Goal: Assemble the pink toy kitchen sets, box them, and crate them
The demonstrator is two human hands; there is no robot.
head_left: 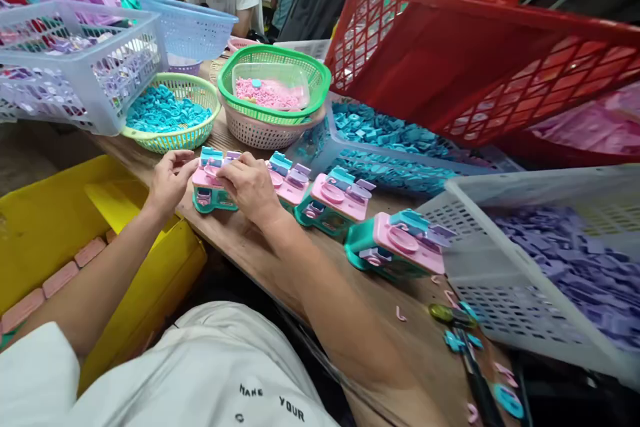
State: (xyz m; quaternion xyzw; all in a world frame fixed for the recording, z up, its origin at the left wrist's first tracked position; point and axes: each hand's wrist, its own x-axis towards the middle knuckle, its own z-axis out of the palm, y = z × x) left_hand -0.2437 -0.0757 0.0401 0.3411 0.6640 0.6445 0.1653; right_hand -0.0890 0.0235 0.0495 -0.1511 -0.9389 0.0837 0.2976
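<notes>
Four-legged detail is not visible, but a small toy sink (213, 199) with a green body, pink top and blue back stands on the wooden table between my hands. At its left edge, my left hand (169, 185) has thumb and fingers drawn together against it. From the right, my right hand (254, 188) pinches at the pink top; what its fingertips hold is hidden. In a row to the right stand a second toy sink (287, 188), a third toy sink (333, 203) and another toy sink (400, 243), each with a pink basin and purple rack.
Behind the row are a green basket (324, 90), a basket of blue parts (215, 113) and a tilted red crate (450, 13). A white crate (465, 213) of purple parts stands right. A screwdriver (447, 313) lies near small parts. A yellow box (185, 253) is left.
</notes>
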